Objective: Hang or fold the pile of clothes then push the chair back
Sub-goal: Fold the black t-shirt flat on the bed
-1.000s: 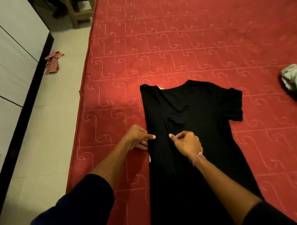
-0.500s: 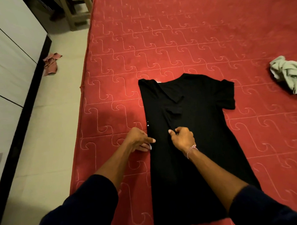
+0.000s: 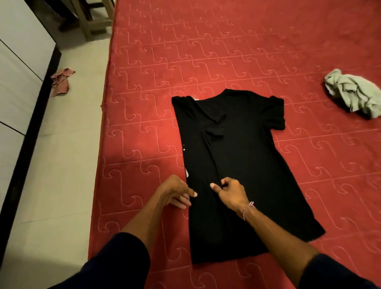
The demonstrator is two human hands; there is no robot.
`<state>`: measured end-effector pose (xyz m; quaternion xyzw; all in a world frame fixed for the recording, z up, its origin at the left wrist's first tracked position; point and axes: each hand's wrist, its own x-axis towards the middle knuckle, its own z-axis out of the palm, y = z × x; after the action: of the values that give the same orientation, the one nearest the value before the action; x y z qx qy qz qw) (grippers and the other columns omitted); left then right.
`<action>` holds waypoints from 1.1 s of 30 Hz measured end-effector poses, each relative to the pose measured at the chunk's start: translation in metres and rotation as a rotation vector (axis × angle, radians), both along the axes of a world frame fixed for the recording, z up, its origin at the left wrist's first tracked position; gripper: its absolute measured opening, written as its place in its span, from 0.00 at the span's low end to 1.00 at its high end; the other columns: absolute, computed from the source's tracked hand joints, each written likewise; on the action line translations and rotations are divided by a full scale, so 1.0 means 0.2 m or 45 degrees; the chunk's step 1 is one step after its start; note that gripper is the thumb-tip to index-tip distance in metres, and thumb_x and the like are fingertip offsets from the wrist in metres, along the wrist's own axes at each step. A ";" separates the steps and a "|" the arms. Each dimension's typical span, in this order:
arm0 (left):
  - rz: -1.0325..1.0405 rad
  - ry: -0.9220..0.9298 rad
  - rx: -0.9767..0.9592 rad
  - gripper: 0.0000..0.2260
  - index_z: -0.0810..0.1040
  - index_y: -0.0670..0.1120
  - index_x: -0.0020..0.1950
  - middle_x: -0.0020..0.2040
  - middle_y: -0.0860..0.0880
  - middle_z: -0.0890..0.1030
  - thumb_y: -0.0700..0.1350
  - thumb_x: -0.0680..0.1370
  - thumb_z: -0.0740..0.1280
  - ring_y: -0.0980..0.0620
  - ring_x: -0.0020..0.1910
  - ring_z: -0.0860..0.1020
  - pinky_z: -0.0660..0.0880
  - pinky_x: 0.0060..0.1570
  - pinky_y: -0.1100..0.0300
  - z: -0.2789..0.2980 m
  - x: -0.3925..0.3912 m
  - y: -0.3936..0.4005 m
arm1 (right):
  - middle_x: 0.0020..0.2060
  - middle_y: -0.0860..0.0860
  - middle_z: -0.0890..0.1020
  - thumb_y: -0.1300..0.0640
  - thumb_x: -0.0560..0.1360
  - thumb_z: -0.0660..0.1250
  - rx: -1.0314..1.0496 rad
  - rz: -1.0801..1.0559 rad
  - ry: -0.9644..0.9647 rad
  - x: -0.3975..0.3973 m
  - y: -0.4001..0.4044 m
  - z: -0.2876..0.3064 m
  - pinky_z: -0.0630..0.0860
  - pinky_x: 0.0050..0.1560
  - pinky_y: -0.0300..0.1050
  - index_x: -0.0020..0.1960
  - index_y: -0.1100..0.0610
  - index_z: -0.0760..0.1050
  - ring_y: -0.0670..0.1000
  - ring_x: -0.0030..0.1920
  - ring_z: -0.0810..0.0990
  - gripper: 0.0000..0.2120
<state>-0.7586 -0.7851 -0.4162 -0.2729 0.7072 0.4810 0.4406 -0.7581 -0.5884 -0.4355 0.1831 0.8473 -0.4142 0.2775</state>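
L hand point(image 3: 175, 193) fingers relaxed at soft black tee point(image 3: 240, 164) edge, R hand point(image 3: 230, 192) pinching its cloth, on quilted red mattress point(image 3: 225, 45).

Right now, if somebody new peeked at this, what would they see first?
First, the black T-shirt spread flat on the big red mattress, one side already folded in. Next, the two hands: the left hand at the shirt's folded edge, the right hand pinching the cloth. A crumpled pale green garment lies off to the right.

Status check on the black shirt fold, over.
Left hand open, fingers on the folded left edge of the black T-shirt. Right hand pinching fabric mid-shirt. Crumpled pale garment lies apart, not in the way.
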 end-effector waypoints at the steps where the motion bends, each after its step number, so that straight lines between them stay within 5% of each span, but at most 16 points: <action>1: -0.023 -0.023 0.003 0.20 0.75 0.34 0.62 0.54 0.36 0.82 0.38 0.74 0.75 0.43 0.48 0.85 0.84 0.45 0.50 -0.01 0.04 0.00 | 0.40 0.55 0.83 0.49 0.78 0.70 0.008 0.037 -0.014 0.04 0.02 0.00 0.81 0.45 0.49 0.48 0.57 0.78 0.50 0.39 0.81 0.11; 5: -0.091 -0.089 0.028 0.08 0.81 0.38 0.54 0.51 0.39 0.84 0.38 0.77 0.72 0.45 0.49 0.85 0.83 0.52 0.50 0.00 0.20 0.01 | 0.35 0.52 0.82 0.50 0.80 0.68 -0.011 -0.029 0.049 0.19 0.08 -0.01 0.83 0.47 0.52 0.45 0.54 0.78 0.48 0.37 0.81 0.08; 8: 0.122 0.081 0.008 0.03 0.79 0.39 0.49 0.48 0.39 0.83 0.38 0.79 0.69 0.45 0.45 0.84 0.83 0.43 0.53 -0.01 0.34 0.06 | 0.31 0.49 0.80 0.50 0.78 0.71 -0.027 -0.009 0.055 0.35 0.13 -0.03 0.79 0.37 0.48 0.45 0.56 0.79 0.48 0.33 0.79 0.10; 12: 0.397 0.332 -0.090 0.10 0.69 0.46 0.40 0.43 0.42 0.77 0.41 0.79 0.68 0.44 0.40 0.79 0.83 0.40 0.49 -0.04 0.45 0.13 | 0.31 0.46 0.79 0.52 0.80 0.68 0.061 0.059 0.223 0.51 0.17 -0.02 0.72 0.37 0.41 0.44 0.55 0.79 0.49 0.38 0.80 0.08; 16: 0.302 0.282 -0.115 0.09 0.72 0.42 0.44 0.43 0.45 0.78 0.39 0.76 0.72 0.49 0.41 0.79 0.81 0.39 0.53 -0.01 0.59 0.21 | 0.31 0.49 0.79 0.47 0.77 0.71 0.003 0.138 0.126 0.60 0.17 -0.01 0.76 0.36 0.41 0.43 0.58 0.76 0.49 0.35 0.80 0.14; 18: 0.260 0.231 -0.089 0.11 0.76 0.37 0.52 0.47 0.44 0.80 0.37 0.74 0.75 0.50 0.43 0.80 0.80 0.38 0.56 0.00 0.66 0.21 | 0.32 0.51 0.78 0.52 0.76 0.73 -0.042 0.125 0.064 0.63 0.18 -0.01 0.82 0.33 0.45 0.40 0.59 0.73 0.50 0.32 0.81 0.14; 21: 0.292 0.189 -0.011 0.10 0.75 0.40 0.47 0.45 0.44 0.83 0.36 0.73 0.75 0.50 0.40 0.83 0.83 0.39 0.55 0.00 0.74 0.19 | 0.36 0.56 0.80 0.58 0.76 0.73 -0.183 -0.111 0.001 0.66 0.19 0.02 0.78 0.26 0.40 0.44 0.61 0.74 0.50 0.29 0.82 0.10; 27: 0.212 0.157 -0.106 0.10 0.75 0.39 0.44 0.46 0.40 0.84 0.35 0.72 0.76 0.46 0.38 0.84 0.82 0.34 0.54 0.03 0.78 0.17 | 0.34 0.51 0.82 0.56 0.72 0.78 0.060 0.056 0.154 0.74 0.24 -0.01 0.82 0.42 0.50 0.48 0.57 0.73 0.50 0.34 0.83 0.14; 33: -0.075 0.068 -0.207 0.11 0.78 0.40 0.43 0.44 0.43 0.86 0.38 0.69 0.79 0.49 0.39 0.85 0.81 0.36 0.57 0.04 0.74 0.15 | 0.49 0.47 0.78 0.46 0.71 0.77 0.414 0.426 0.236 0.70 0.24 0.05 0.73 0.46 0.47 0.53 0.49 0.68 0.53 0.49 0.80 0.20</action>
<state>-0.6114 -0.7559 -0.4085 -0.2739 0.7631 0.4160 0.4119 -0.6187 -0.5402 -0.4262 0.0438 0.9431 -0.2359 0.2302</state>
